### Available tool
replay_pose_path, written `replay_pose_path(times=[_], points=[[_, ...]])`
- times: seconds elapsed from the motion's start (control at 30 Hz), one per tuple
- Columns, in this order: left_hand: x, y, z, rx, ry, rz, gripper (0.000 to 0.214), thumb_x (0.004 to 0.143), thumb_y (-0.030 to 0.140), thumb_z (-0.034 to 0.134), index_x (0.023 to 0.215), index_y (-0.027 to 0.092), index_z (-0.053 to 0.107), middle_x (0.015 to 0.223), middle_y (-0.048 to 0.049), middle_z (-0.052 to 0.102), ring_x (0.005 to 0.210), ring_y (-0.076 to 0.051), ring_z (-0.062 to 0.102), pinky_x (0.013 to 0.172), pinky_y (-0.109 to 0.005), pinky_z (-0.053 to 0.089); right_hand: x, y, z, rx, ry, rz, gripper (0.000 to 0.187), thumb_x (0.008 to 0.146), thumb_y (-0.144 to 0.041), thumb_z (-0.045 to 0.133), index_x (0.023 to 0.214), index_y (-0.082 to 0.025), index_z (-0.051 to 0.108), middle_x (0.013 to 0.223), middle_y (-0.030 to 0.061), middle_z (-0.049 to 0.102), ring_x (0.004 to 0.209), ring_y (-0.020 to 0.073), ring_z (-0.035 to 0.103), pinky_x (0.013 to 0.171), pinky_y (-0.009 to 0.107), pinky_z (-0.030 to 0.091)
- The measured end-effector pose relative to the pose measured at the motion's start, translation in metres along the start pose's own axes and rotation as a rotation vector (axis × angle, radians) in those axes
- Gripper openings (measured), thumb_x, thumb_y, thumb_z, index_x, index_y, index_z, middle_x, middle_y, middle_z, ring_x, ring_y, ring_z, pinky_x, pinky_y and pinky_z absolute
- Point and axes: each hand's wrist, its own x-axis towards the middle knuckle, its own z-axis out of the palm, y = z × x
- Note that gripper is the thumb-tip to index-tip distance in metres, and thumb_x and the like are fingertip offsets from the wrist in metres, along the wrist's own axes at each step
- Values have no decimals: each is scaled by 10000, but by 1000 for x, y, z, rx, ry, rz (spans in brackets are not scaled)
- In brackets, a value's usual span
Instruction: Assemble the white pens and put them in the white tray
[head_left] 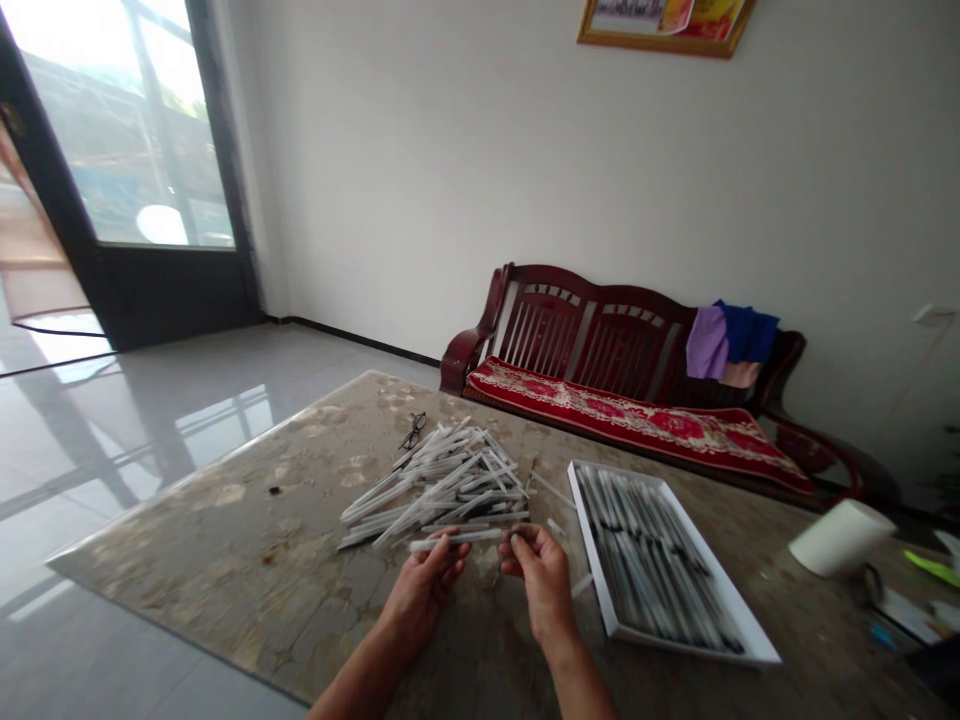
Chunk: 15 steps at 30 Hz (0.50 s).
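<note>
Both hands hold one clear pen [457, 540] level above the table, just in front of a loose pile of pens [442, 485]. My left hand [424, 590] pinches the pen's left part with closed fingers. My right hand [540, 575] pinches the pen's right end, fingers curled together. To the right of my right hand lies a white tray [679, 640] filled with several pens laid side by side.
The marbled brown table [247, 550] ends at a near-left edge over a glossy tiled floor. Black glasses [412, 430] lie behind the pile. A white paper roll [840, 537] lies at the far right. A dark wooden bench [622, 370] stands behind the table.
</note>
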Motion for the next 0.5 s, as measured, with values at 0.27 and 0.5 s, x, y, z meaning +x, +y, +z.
replay_pose_path(times=[0.27, 0.5], points=[[0, -1, -1, 21, -19, 7, 93, 832, 46, 653, 879, 125, 673, 759, -49, 732, 677, -150, 741, 570, -185, 606, 2, 4, -7, -147, -61, -119, 294, 628, -344, 746, 869, -181, 707, 828, 36, 694, 669, 172, 618, 582, 286, 536], [-2, -1, 1, 50, -17, 1, 96, 836, 35, 641, 875, 117, 674, 726, -42, 716, 662, -138, 731, 578, -179, 597, 4, -1, -9, -238, -45, -216, 151, 640, -277, 713, 727, -198, 618, 628, -20, 610, 581, 151, 577, 562, 258, 487]])
